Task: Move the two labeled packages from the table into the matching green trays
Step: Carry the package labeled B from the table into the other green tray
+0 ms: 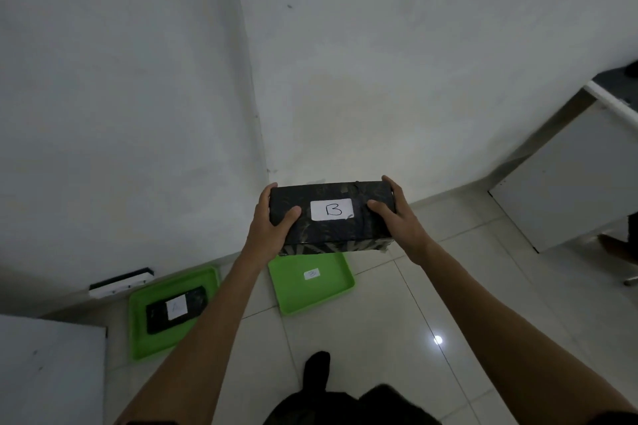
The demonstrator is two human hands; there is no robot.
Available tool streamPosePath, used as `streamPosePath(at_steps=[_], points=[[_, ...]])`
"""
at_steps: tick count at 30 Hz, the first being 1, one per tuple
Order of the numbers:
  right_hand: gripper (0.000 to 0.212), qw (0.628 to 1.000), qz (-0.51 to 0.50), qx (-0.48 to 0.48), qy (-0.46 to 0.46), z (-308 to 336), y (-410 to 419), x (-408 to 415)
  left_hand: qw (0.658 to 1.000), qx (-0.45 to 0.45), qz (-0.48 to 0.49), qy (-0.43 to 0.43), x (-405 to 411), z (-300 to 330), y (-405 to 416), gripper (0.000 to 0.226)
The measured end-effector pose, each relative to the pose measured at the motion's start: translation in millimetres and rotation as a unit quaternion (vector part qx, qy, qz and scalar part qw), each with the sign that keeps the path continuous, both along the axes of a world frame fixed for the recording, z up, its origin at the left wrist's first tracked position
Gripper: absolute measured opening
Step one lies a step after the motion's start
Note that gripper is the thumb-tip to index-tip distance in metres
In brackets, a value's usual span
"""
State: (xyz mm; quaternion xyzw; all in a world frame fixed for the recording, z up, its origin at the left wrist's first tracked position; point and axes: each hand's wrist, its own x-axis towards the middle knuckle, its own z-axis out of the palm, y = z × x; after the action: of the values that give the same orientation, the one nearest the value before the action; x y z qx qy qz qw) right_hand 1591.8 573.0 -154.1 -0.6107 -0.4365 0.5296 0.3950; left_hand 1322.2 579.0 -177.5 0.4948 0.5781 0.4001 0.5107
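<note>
At the far left a white tabletop (51, 366) corner shows, bare where I can see it. Just past it on the floor, the left green tray (138, 338) already holds package A (193, 300), lying flat inside its rim. My left hand (272, 221) grips the left end of package B (331, 228), fingers wrapped round the far side, thumb on top. The box is held in the air, its long axis running left to right between my palms, label up. My right hand (397, 214) clamps the other end likewise. The tray marked B (297, 297) lies directly below and slightly nearer to me, empty, equally close to both hands; I judge the move is straight down.
</note>
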Motion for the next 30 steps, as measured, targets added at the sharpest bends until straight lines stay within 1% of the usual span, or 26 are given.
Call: streamPosePath(at_steps=[5,8,11,14,17,20,23,25,27,30], points=[[0.066,1.000,0.008,-0.017,0.015,-21.2,33.6,11.8,0.999,-0.031,0.043,0.004,17.9,-16.0,19.4,0.076],[0.067,0.999,0.031,-0.027,0.017,-41.8,56.5,17.9,0.996,-0.050,0.067,0.008,27.7,-33.8,27.7,0.077],[0.067,0.997,0.056,-0.046,0.018,-73.4,79.8,20.8,0.993,-0.068,0.095,0.013,32.7,-63.2,37.9,0.077],[0.066,0.996,0.063,-0.058,0.011,-121.4,101.7,20.0,0.990,-0.095,0.098,0.033,34.5,-110.3,48.7,0.079],[0.065,0.995,0.061,-0.073,-0.002,-189.4,116.1,18.6,0.984,-0.131,0.082,0.086,33.4,-179.4,58.1,0.083],[0.065,0.995,0.066,-0.076,-0.016,-282.4,121.9,17.4,0.976,-0.169,0.072,0.118,30.1,-269.9,65.3,0.084],[0.068,0.994,0.067,-0.083,-0.020,-389.8,123.8,15.9,0.973,-0.185,0.065,0.120,29.8,-375.3,68.8,0.084],[0.067,0.994,0.065,-0.090,-0.017,-460.3,123.0,15.3,0.974,-0.188,0.069,0.109,31.1,-442.4,67.0,0.084],[0.066,0.993,0.070,-0.093,-0.023,-523.8,124.4,13.8,0.975,-0.186,0.073,0.098,31.8,-502.5,65.2,0.082],[0.072,0.990,0.089,-0.108,-0.033,-607.0,130.1,12.2,0.974,-0.194,0.079,0.086,32.4,-582.3,66.5,0.082]])
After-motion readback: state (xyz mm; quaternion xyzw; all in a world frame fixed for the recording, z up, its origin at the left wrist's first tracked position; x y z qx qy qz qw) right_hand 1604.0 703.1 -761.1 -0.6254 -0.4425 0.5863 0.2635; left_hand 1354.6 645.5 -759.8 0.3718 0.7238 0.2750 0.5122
